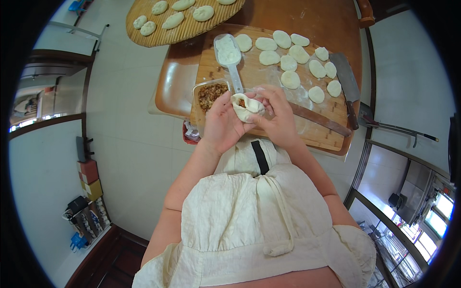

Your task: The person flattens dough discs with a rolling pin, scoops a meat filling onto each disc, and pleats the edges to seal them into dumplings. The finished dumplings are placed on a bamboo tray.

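Note:
Between my hands is a partly closed dough bun (247,108), with brown filling showing through a gap at its upper left. My left hand (225,120) cups it from the left and below; my right hand (277,117) pinches its folded right edge with thumb and fingers. Just left of the bun, a clear plastic container (196,104) holds chopped brown filling (211,95). Beyond my hands a white scoop (234,72) full of flour lies on the wooden board (252,75). Flat dough rounds (290,80) are spread over the board's far and right parts.
A rolling pin (320,120) lies at the board's near right, and a cleaver (345,79) along its right edge. Shaped dough pieces (203,13) sit on a round woven tray (158,39) at the far left. A red basket (189,135) is below the table's near edge.

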`<state>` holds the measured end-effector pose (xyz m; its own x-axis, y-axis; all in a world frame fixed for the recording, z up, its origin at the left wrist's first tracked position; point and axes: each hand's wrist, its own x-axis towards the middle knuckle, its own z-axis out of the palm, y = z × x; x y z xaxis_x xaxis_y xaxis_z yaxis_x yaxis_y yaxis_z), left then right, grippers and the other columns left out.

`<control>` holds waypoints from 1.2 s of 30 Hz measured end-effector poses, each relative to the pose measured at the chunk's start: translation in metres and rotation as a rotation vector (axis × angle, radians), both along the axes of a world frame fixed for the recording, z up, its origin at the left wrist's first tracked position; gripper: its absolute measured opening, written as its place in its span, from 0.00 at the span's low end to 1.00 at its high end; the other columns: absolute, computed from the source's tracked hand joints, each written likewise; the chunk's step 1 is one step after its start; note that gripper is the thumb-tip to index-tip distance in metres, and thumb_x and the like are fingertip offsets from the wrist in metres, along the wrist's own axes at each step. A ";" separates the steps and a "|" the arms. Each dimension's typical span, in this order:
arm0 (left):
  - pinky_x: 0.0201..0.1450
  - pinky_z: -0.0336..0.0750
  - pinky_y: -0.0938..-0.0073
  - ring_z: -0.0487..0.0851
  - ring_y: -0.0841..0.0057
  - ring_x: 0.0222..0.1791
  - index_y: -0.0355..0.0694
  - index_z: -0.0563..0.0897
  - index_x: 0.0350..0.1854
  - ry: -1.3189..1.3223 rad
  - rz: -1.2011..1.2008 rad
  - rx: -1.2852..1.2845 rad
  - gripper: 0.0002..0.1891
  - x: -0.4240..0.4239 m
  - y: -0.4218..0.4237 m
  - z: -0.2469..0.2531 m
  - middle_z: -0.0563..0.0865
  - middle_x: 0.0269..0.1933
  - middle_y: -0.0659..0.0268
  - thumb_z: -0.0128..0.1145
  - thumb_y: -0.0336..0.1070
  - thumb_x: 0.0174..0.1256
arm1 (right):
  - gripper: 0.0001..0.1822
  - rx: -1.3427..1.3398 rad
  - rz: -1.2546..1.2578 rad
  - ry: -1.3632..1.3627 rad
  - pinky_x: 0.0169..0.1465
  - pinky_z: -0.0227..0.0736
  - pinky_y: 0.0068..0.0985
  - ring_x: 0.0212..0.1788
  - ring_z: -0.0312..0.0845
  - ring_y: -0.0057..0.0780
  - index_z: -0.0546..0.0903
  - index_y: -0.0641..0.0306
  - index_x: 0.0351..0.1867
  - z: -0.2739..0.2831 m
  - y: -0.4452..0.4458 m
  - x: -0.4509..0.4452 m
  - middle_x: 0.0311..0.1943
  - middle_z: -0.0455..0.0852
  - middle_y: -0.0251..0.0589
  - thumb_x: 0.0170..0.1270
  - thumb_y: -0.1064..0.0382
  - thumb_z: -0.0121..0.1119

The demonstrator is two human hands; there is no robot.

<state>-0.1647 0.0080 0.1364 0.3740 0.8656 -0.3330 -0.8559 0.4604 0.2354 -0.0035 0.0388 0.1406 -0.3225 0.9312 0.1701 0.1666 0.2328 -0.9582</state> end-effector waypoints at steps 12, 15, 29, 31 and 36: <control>0.72 0.62 0.56 0.68 0.64 0.70 0.35 0.66 0.69 0.121 0.175 0.101 0.31 0.012 0.000 0.016 0.73 0.68 0.57 0.39 0.56 0.76 | 0.07 -0.209 -0.202 0.441 0.44 0.76 0.17 0.49 0.77 0.20 0.80 0.68 0.41 -0.020 -0.007 -0.016 0.54 0.77 0.40 0.62 0.77 0.62; 0.72 0.61 0.56 0.72 0.65 0.65 0.37 0.69 0.66 0.100 0.290 0.056 0.27 0.019 0.000 0.016 0.76 0.64 0.59 0.37 0.53 0.78 | 0.08 -0.126 -0.160 0.309 0.43 0.76 0.18 0.47 0.76 0.20 0.81 0.67 0.40 -0.011 -0.009 -0.020 0.54 0.77 0.40 0.61 0.78 0.63; 0.68 0.66 0.54 0.73 0.62 0.65 0.35 0.66 0.69 -0.021 0.080 0.105 0.33 -0.001 -0.001 0.002 0.74 0.66 0.57 0.38 0.58 0.76 | 0.10 0.276 0.045 -0.068 0.37 0.78 0.25 0.50 0.74 0.36 0.82 0.62 0.36 0.000 0.006 -0.002 0.51 0.83 0.37 0.53 0.75 0.67; 0.68 0.67 0.53 0.74 0.62 0.65 0.33 0.65 0.69 0.010 0.066 0.092 0.33 -0.001 -0.001 0.004 0.74 0.66 0.56 0.37 0.58 0.76 | 0.10 0.303 0.030 -0.075 0.37 0.78 0.25 0.48 0.74 0.36 0.81 0.62 0.36 0.000 0.005 -0.002 0.49 0.84 0.36 0.52 0.75 0.67; 0.68 0.67 0.52 0.74 0.61 0.66 0.30 0.64 0.70 0.049 0.035 0.071 0.35 0.000 0.000 0.007 0.74 0.66 0.55 0.36 0.59 0.77 | 0.11 0.399 0.001 -0.052 0.35 0.74 0.27 0.41 0.75 0.37 0.78 0.61 0.36 -0.004 0.007 -0.004 0.39 0.84 0.36 0.53 0.75 0.67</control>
